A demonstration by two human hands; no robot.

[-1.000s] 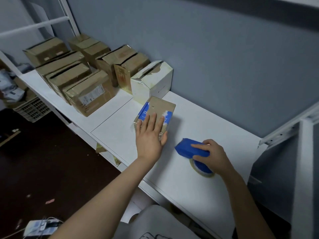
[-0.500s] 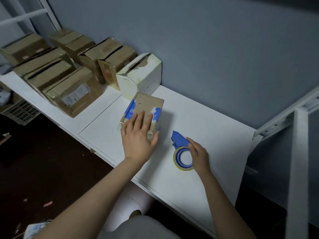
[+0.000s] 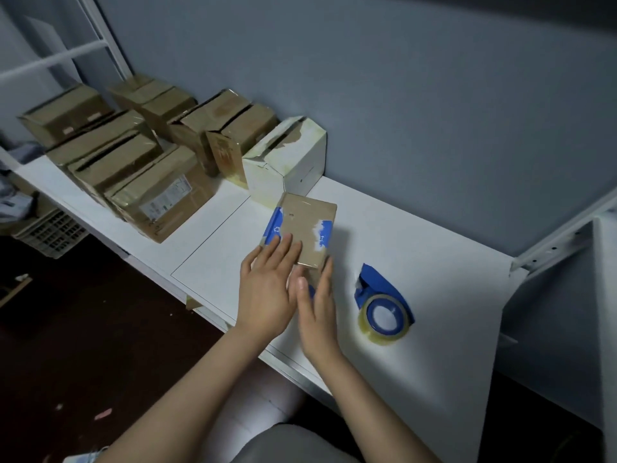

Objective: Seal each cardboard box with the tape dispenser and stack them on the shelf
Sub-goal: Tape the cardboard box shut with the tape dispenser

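Your left hand (image 3: 267,295) rests flat on the small box (image 3: 309,225), your right hand (image 3: 317,312) presses straight-fingered against its near end; the tape dispenser (image 3: 384,305) lies untouched nearby

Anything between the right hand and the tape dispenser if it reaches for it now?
Nothing visible. The right hand rests against the small box; the tape dispenser lies apart to its right, with only bare white shelf between them.
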